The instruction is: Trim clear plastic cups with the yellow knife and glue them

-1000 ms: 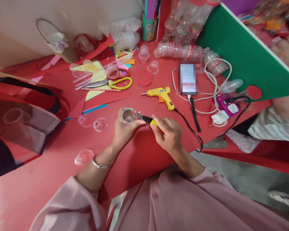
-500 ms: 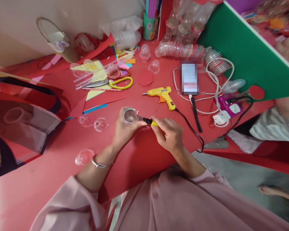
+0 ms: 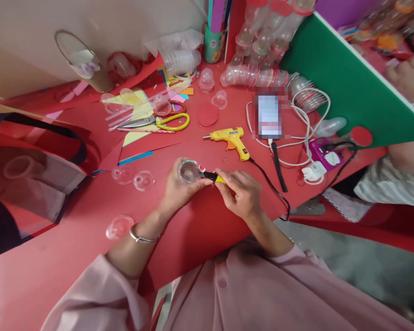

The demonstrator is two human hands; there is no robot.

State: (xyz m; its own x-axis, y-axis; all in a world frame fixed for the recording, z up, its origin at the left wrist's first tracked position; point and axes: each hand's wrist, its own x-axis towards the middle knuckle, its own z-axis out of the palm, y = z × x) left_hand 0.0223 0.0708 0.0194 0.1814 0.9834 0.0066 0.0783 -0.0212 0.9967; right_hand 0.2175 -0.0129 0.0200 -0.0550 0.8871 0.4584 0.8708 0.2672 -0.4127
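Wrapped around a clear plastic cup (image 3: 189, 172), my left hand (image 3: 178, 187) holds it with its round rim facing up. My right hand (image 3: 242, 192) grips a yellow and black utility knife (image 3: 216, 177). The knife's blade end touches the right side of the cup's rim, where a small reddish-white shred sticks up. Just beyond my hands lies a yellow glue gun (image 3: 230, 139), its nozzle pointing left. Clear domed lids (image 3: 144, 180) rest on the red table (image 3: 193, 234) left of my left hand.
Yellow-handled scissors (image 3: 165, 121) lie on paper sheets at the back left. A phone (image 3: 269, 115), white cables and a purple power strip (image 3: 322, 154) are on the right. Stacked plastic cups (image 3: 253, 76) line the back by a green board (image 3: 331, 78). Another person's sleeve (image 3: 389, 184) is at right.
The shred at the cup's rim stands out more beside the blade. Both hands keep their holds, and the cup sits slightly lower and further right in view. The camera view has shifted a little.
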